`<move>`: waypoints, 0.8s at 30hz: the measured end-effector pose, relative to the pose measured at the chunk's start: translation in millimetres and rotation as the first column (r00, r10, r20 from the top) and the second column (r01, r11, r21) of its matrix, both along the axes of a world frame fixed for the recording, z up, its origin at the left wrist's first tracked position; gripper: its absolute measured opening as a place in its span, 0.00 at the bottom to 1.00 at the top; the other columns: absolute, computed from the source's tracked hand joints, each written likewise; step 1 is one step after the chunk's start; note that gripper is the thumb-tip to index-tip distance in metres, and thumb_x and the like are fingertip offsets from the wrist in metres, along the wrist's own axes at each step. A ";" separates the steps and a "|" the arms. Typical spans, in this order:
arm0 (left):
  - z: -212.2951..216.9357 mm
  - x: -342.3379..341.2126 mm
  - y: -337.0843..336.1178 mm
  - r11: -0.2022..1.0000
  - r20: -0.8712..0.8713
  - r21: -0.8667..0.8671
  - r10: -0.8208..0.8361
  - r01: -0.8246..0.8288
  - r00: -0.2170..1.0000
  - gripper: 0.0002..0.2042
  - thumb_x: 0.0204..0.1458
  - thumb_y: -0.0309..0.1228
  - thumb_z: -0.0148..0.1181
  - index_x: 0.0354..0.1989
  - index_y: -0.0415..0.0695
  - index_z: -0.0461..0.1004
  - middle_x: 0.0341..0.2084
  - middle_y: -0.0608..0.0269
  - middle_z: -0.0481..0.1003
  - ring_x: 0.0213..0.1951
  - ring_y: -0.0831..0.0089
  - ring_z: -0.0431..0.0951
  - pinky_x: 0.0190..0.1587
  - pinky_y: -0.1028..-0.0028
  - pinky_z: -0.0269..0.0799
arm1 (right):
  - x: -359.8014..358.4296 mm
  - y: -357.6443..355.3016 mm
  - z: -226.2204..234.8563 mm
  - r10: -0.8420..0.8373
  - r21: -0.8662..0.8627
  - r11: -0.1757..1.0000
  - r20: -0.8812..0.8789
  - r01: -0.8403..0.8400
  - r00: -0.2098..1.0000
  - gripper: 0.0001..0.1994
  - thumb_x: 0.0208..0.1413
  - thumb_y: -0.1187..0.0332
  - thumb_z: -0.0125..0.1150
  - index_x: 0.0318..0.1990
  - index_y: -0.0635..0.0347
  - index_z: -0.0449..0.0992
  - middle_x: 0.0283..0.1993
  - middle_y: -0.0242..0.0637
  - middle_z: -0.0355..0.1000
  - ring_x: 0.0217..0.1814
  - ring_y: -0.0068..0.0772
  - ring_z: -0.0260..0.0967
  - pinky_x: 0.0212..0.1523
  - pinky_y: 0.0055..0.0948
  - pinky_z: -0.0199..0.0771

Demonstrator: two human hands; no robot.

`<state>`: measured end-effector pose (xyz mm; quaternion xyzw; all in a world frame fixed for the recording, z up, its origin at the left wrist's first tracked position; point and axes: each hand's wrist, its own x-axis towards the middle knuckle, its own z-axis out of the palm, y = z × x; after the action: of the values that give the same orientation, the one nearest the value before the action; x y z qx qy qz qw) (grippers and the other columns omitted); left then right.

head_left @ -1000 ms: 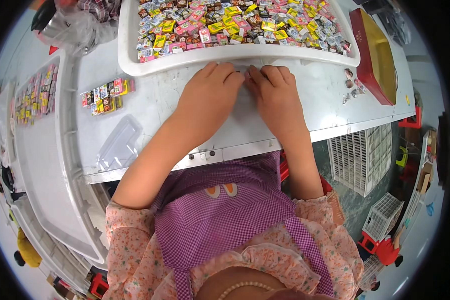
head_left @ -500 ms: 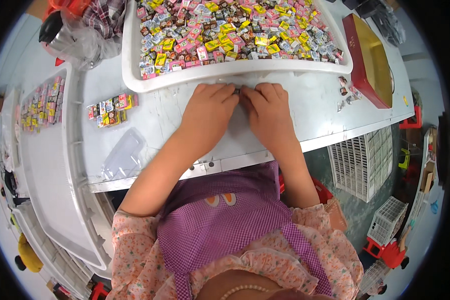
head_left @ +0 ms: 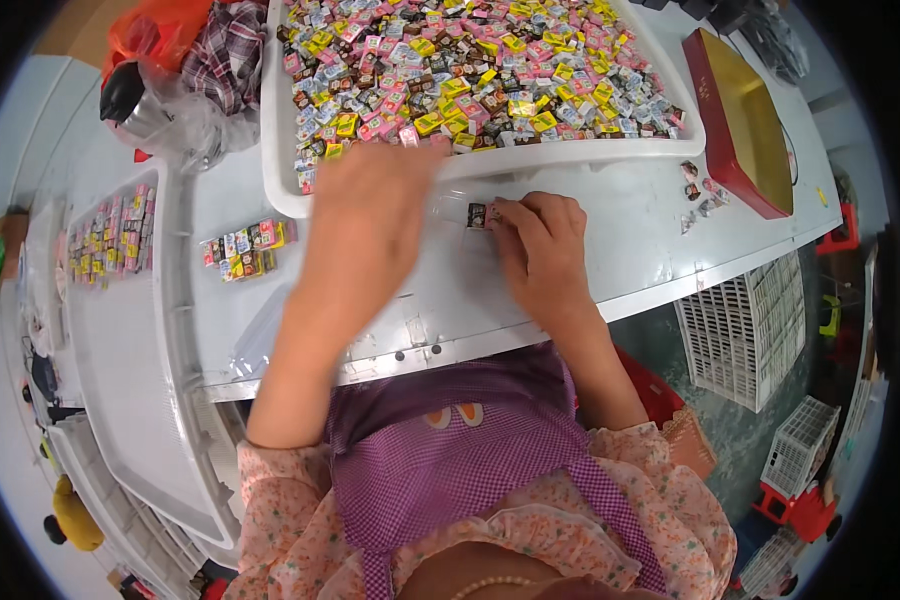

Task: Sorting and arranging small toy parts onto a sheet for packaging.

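My right hand [head_left: 547, 245] rests on the table with thumb and fingers closed at one end of a small clear plastic box [head_left: 452, 208]. A dark wrapped candy [head_left: 477, 216] shows at my fingertips, and a bit of pink beside it is partly covered by them. My left hand [head_left: 375, 205] is over the front edge of a large white tray [head_left: 530, 160] heaped with small wrapped candies [head_left: 450, 90] in pink, yellow, brown and white. Motion smears its fingers, so what they hold, if anything, does not show.
Filled clear packs [head_left: 245, 250] and a clear plastic lid [head_left: 260, 335] lie on the left. Beyond them stands a white tray of packs [head_left: 115, 235]. A kettle [head_left: 135, 100] in plastic is at the back left. At right are a red-and-gold box [head_left: 738, 120] and loose candies [head_left: 692, 190].
My left hand has left my right hand and moved up and left to the candy tray. The clear box and dark candy, previously mostly covered by my hands, now show. The whole view has shifted slightly.
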<state>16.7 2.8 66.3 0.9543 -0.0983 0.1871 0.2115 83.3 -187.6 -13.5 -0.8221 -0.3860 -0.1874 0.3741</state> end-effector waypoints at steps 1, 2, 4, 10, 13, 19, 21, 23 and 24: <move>1.4 14.1 12.0 0.995 0.043 0.001 0.101 -0.101 0.994 0.16 0.47 0.23 0.57 0.48 0.41 0.73 0.48 0.55 0.72 0.48 0.56 0.71 0.51 0.62 0.64 | 0.4 -0.6 0.5 0.004 0.012 1.000 0.008 -0.004 1.000 0.14 0.44 0.78 0.64 0.41 0.59 0.75 0.39 0.37 0.67 0.43 0.40 0.63 0.46 0.37 0.59; 2.2 27.2 23.5 0.979 0.088 -0.001 0.202 -0.203 0.975 0.16 0.48 0.24 0.59 0.48 0.42 0.74 0.48 0.55 0.72 0.46 0.54 0.71 0.50 0.62 0.66 | 0.6 -0.7 1.8 0.007 0.015 1.000 0.006 -0.007 1.000 0.14 0.44 0.78 0.64 0.41 0.59 0.75 0.39 0.37 0.67 0.43 0.40 0.63 0.46 0.37 0.59; -7.7 42.9 43.5 0.970 0.019 0.070 0.231 -0.232 0.973 0.16 0.49 0.26 0.59 0.48 0.41 0.73 0.45 0.54 0.73 0.46 0.53 0.71 0.50 0.61 0.66 | 1.0 0.2 3.9 -0.009 0.028 1.000 0.007 0.009 1.000 0.13 0.45 0.78 0.64 0.40 0.59 0.75 0.39 0.37 0.67 0.43 0.39 0.63 0.46 0.36 0.59; -21.1 68.5 60.4 0.973 -0.112 0.019 0.232 -0.231 0.966 0.15 0.49 0.30 0.61 0.45 0.40 0.75 0.40 0.53 0.73 0.46 0.54 0.71 0.50 0.61 0.68 | 1.8 0.4 1.2 -0.014 0.049 0.999 -0.026 0.015 1.000 0.11 0.46 0.77 0.64 0.39 0.59 0.76 0.40 0.37 0.68 0.43 0.40 0.63 0.46 0.36 0.60; -16.7 66.5 62.6 0.976 -0.198 -0.020 0.209 -0.217 0.958 0.15 0.49 0.32 0.61 0.44 0.40 0.75 0.40 0.53 0.73 0.43 0.54 0.73 0.48 0.63 0.69 | 3.0 -2.0 -0.8 -0.018 0.045 0.999 -0.029 0.019 0.999 0.11 0.46 0.77 0.64 0.39 0.59 0.76 0.40 0.38 0.68 0.43 0.40 0.63 0.46 0.36 0.60; -6.7 81.6 64.3 0.960 -0.283 -0.120 0.209 -0.251 0.936 0.15 0.51 0.35 0.59 0.45 0.42 0.76 0.40 0.53 0.73 0.41 0.55 0.75 0.46 0.65 0.70 | 1.6 -1.0 1.1 -0.015 0.005 1.000 -0.044 0.016 0.999 0.10 0.47 0.76 0.64 0.39 0.59 0.76 0.39 0.37 0.69 0.43 0.40 0.64 0.47 0.36 0.60; -20.0 96.4 65.0 0.975 -0.138 -0.092 0.187 -0.201 0.973 0.15 0.51 0.36 0.59 0.45 0.43 0.76 0.40 0.52 0.74 0.41 0.55 0.75 0.47 0.64 0.70 | 1.5 -0.3 1.5 -0.007 0.011 1.000 -0.042 0.007 0.999 0.10 0.47 0.76 0.64 0.39 0.59 0.76 0.39 0.37 0.69 0.43 0.40 0.64 0.47 0.36 0.60; -34.6 110.3 63.7 0.985 0.039 0.080 0.150 -0.153 0.988 0.14 0.52 0.35 0.59 0.44 0.42 0.75 0.35 0.55 0.74 0.35 0.61 0.76 0.40 0.68 0.71 | 2.1 0.7 2.1 0.000 0.018 1.000 -0.040 0.001 0.999 0.10 0.47 0.76 0.63 0.39 0.59 0.76 0.39 0.37 0.69 0.43 0.40 0.64 0.47 0.36 0.60; -39.7 116.1 63.5 0.985 0.037 0.079 0.150 -0.153 0.988 0.14 0.52 0.35 0.59 0.44 0.42 0.75 0.35 0.55 0.74 0.35 0.61 0.76 0.40 0.68 0.71 | 1.8 1.8 2.1 0.003 0.025 1.000 -0.043 -0.002 0.999 0.10 0.47 0.76 0.63 0.38 0.59 0.76 0.40 0.37 0.69 0.43 0.40 0.64 0.47 0.36 0.59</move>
<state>132.9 66.2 26.6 0.9638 -0.0362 0.2134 0.1559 85.0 -185.8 -11.4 -0.8208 -0.3765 -0.1741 0.3928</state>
